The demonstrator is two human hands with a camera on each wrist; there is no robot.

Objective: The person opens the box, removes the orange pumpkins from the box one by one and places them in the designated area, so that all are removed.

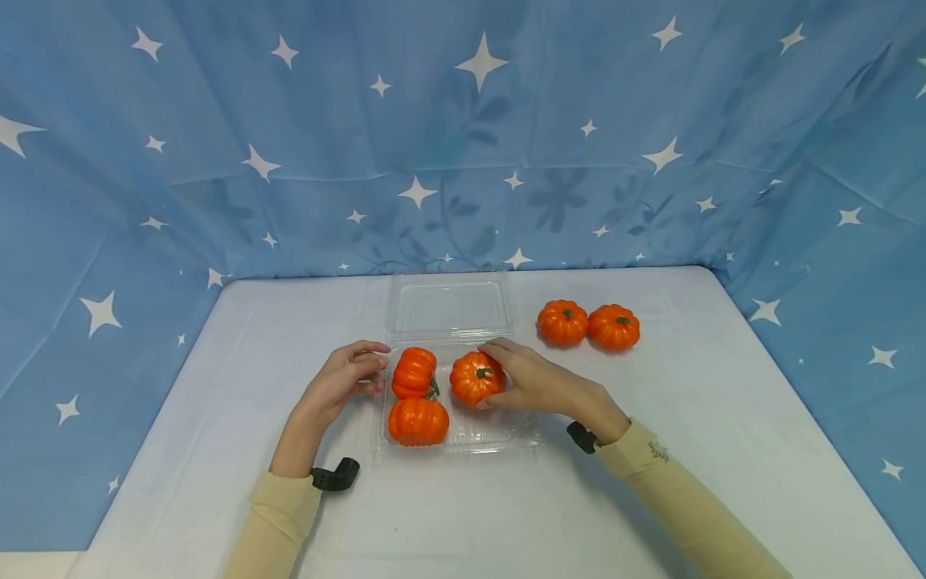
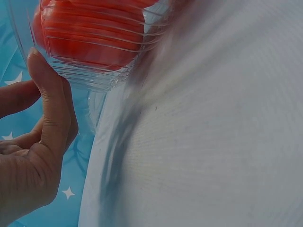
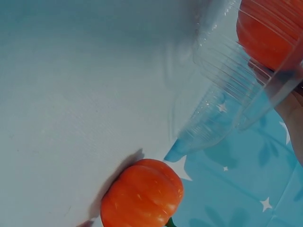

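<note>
Gripping a pumpkin inside the clear box with the thumb and curled fingers of the right hand, beside two other pumpkins. Touching the box's left side on the table with the loosely bent left hand.

Pumpkins in the container, two others behind, rightward

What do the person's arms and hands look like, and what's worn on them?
The left sleeve and right sleeve are pale yellow; the right bears a small dark marking near its cuff. A black device sits at the left wrist and right wrist. The fingers wear no gloves.
</note>
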